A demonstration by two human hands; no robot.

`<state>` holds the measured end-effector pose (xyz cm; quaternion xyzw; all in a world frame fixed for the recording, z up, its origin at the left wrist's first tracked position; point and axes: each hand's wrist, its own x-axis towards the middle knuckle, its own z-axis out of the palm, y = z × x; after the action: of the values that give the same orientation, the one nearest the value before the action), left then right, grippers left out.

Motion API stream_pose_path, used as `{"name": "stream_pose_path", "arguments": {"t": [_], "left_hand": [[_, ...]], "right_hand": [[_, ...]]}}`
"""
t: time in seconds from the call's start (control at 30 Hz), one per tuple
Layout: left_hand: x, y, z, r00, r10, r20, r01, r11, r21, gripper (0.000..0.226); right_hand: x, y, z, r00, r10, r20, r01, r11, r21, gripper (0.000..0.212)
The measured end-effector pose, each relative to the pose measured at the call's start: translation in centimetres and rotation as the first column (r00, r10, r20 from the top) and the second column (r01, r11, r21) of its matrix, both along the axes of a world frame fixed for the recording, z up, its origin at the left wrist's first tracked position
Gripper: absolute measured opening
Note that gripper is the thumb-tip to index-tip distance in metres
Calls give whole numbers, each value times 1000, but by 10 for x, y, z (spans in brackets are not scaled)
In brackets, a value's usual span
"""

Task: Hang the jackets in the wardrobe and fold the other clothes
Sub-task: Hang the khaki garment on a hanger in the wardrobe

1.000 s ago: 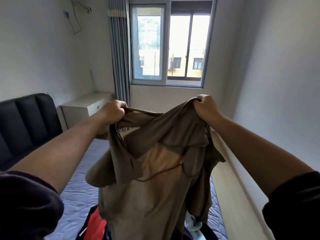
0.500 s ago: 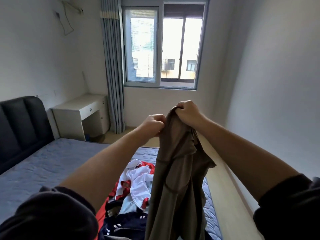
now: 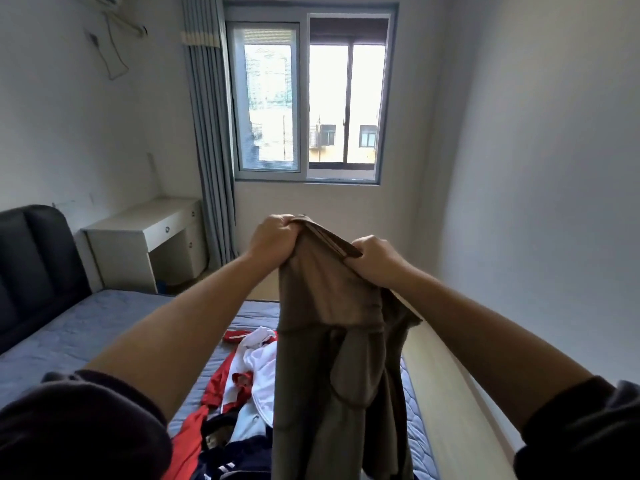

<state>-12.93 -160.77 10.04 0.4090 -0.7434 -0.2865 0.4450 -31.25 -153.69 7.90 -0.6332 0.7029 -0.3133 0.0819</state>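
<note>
A brown garment (image 3: 332,358) hangs in the air in front of me, folded lengthwise over the bed. My left hand (image 3: 273,235) grips its top edge in a fist. My right hand (image 3: 375,259) grips the same edge a short way to the right and slightly lower. Below on the bed lies a heap of other clothes: a red and white garment (image 3: 247,372) and a dark navy one with white stripes (image 3: 239,459). No wardrobe is in view.
The bed (image 3: 86,327) with a blue-grey mattress and a dark padded headboard (image 3: 31,265) fills the left. A white desk (image 3: 145,237) stands by the grey curtain (image 3: 211,140) under the window. A light floor strip (image 3: 450,393) runs along the right wall.
My hands came together from a wide spread, doubling the brown garment lengthwise. Since half a second ago they have parted slightly along its top edge, and the clothes heap on the bed has come into view.
</note>
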Motion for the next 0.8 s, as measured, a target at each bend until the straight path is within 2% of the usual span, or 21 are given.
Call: {"name": "stream_pose_path", "arguments": {"t": [0.17, 0.23, 0.33, 0.37, 0.43, 0.53, 0.6, 0.67, 0.73, 0.8], "left_hand": [[36, -20, 21, 936, 259, -237, -267, 964, 1, 31], [56, -31, 24, 884, 405, -232, -412, 911, 21, 34], [91, -45, 20, 766, 601, -229, -589, 798, 126, 36], [102, -48, 16, 738, 639, -217, -622, 769, 152, 37], [122, -54, 4, 728, 667, -156, -648, 745, 158, 36], [138, -56, -19, 772, 633, -47, -624, 771, 126, 37], [136, -54, -34, 842, 537, -51, -529, 841, 111, 36], [130, -47, -44, 918, 391, -63, -384, 918, 104, 33], [123, -33, -48, 980, 196, 36, -199, 971, 131, 30], [113, -16, -48, 988, -49, 147, 19, 981, 195, 30]], "right_hand": [[-12, 2, -22, 996, -82, -24, 84, 991, 101, 19], [-21, 4, -24, 998, -58, 25, 55, 991, 120, 16], [-34, 14, -23, 951, 110, 290, -165, 970, 176, 25], [-38, 17, -21, 933, 134, 334, -212, 955, 209, 24], [-41, 21, -15, 945, 154, 287, -232, 937, 262, 19], [-26, 16, 0, 961, 216, 174, -240, 962, 133, 16], [-7, 9, 11, 962, 256, 97, -257, 966, -5, 10], [13, 3, 22, 960, 276, 53, -269, 957, -110, 17], [30, -5, 33, 960, 275, 45, -263, 947, -185, 16], [44, -11, 43, 961, 272, 47, -255, 940, -225, 15]]}}
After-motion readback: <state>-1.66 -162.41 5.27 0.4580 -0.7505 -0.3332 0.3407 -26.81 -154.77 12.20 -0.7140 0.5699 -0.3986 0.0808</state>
